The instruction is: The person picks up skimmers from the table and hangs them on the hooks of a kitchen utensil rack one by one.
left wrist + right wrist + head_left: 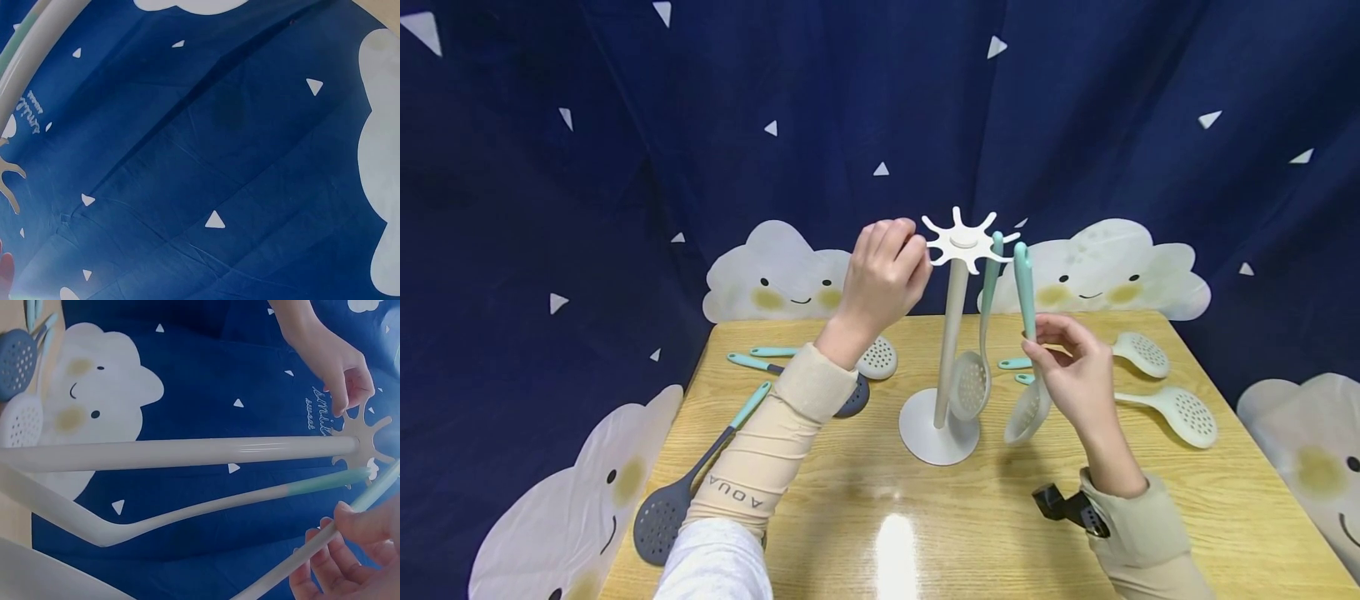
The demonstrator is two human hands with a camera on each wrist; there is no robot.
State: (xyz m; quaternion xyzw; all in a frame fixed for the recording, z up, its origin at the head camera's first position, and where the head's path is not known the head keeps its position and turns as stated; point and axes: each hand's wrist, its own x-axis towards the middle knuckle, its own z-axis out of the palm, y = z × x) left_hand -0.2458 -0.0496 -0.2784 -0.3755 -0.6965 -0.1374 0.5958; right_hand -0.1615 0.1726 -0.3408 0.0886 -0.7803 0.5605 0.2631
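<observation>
A white utensil stand [955, 333] with a ring of curved prongs at its top stands on the table. My left hand [887, 271] pinches one prong on the left side, as the right wrist view also shows. From a right-hand prong hangs a cream slotted spoon [970, 387] with a mint handle. My right hand [1078, 371] holds a second cream slotted spoon [1028, 412] upright by its handle, thumb against fingers. Its mint handle end [1023, 262] is close to a prong; whether they touch I cannot tell. The left wrist view hardly shows the left hand.
Two cream skimmers [1187, 417] lie at the right of the wooden table [842, 517]. On the left lie a dark slotted turner [658, 525], a dark skimmer [855, 398] partly behind the left arm, and a cream skimmer [877, 358]. A blue curtain [880, 100] hangs behind.
</observation>
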